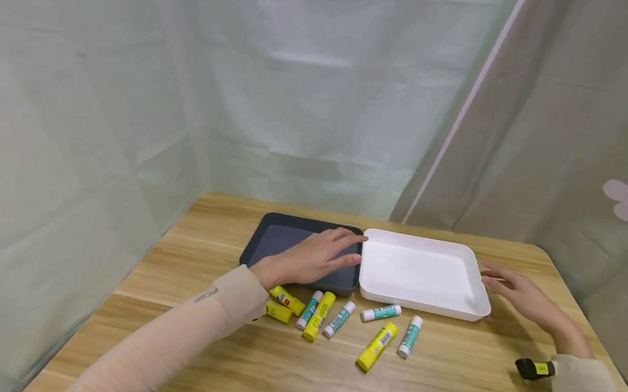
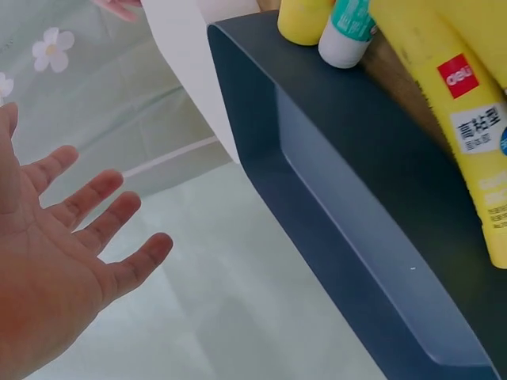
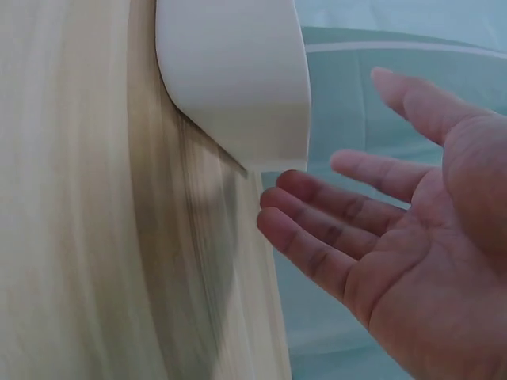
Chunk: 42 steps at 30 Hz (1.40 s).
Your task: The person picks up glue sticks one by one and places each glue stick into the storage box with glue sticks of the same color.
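Note:
My left hand (image 1: pixel 315 257) hovers over the dark blue tray (image 1: pixel 279 229), its fingers spread toward the seam with the white tray (image 1: pixel 423 270). In the left wrist view its palm (image 2: pixel 47 261) shows nothing held. My right hand (image 1: pixel 523 295) is at the white tray's right side, fingers loosely extended with the tips close to the rim. The right wrist view shows that bare palm (image 3: pixel 428 261) beside the tray's outer wall (image 3: pixel 234 95). The two trays stand side by side.
In front of the trays lie several glue sticks: yellow ones, such as a yellow glue stick (image 1: pixel 376 347), and teal-and-white ones, such as a teal glue stick (image 1: pixel 410 336). My left sleeve (image 1: pixel 184 326) partly covers the leftmost ones. Curtains (image 1: pixel 321 99) surround the wooden table (image 1: pixel 290 382).

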Motion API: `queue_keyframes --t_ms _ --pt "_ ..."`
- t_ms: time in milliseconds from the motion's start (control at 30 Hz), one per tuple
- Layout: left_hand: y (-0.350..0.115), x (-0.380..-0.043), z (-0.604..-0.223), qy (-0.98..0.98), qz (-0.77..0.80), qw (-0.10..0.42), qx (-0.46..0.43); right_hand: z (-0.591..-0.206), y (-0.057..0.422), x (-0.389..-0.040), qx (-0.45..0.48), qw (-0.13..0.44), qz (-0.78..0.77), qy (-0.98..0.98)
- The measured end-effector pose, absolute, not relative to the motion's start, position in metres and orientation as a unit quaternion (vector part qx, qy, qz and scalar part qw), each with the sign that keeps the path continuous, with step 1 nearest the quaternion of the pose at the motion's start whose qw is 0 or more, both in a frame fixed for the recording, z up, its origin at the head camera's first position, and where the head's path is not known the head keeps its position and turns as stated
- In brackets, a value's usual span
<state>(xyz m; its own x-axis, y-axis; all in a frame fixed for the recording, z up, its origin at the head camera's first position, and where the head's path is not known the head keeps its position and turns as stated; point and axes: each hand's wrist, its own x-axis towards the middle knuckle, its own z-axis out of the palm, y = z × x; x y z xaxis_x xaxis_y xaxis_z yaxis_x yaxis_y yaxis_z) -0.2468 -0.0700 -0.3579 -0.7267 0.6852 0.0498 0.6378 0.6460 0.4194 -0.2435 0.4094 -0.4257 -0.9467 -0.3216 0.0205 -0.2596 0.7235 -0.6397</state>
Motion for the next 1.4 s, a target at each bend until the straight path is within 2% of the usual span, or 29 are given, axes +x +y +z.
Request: queue_keyframes --t_ms 767,1100,1400 --pt "-0.080 -0.220 -0.377 0.885 0.223 0.063 0.404 -0.440 0.391 -0.250 -0.093 0.157 -0.460 0.869" --pt "-0.081 -0.212 -0.381 0.882 0.229 0.067 0.407 -0.441 0.386 -0.252 -0.087 0.170 -0.459 0.868" --pt "-0.079 -0.205 -0.387 0.878 0.236 0.094 0.405 -0.443 0.388 -0.253 -0.066 0.181 -0.486 0.852"
